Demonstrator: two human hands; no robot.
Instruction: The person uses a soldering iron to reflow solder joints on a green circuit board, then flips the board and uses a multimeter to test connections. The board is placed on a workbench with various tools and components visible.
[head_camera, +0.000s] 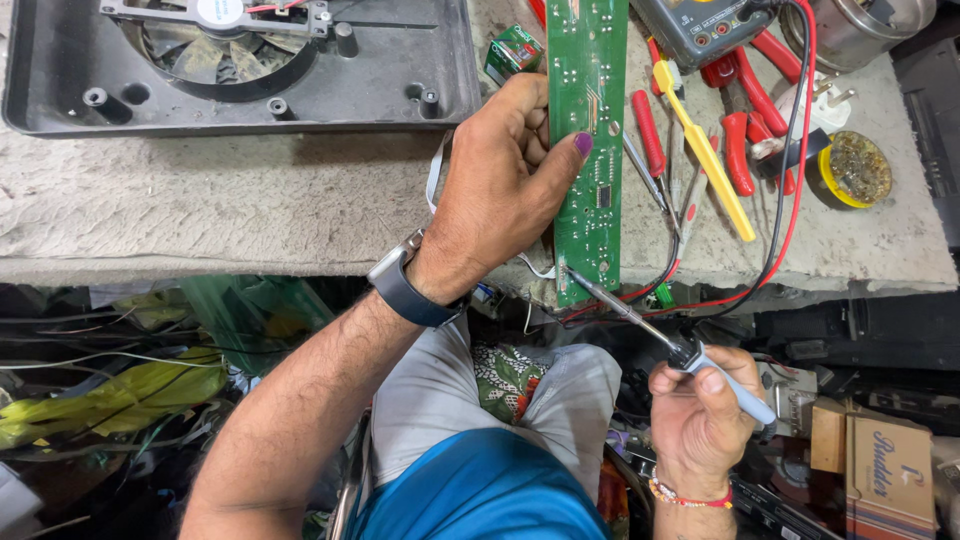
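Head view: a green board (588, 140) is pinched by its long edges in the left hand (500, 185) at the bench (200, 210) front edge. It looks thin, stiff and easily cracked. A soldering iron (690, 350) is gripped in the right hand (700, 410).

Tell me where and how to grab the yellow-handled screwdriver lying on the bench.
Grip the yellow-handled screwdriver around the middle of its long yellow handle, coming straight down from above. It lies flat and slanted among red-handled tools, with its upper end tucked beside the multimeter.

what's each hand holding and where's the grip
Left hand grips the green circuit board by its left edge, mid-length. Right hand holds the soldering iron by its handle.
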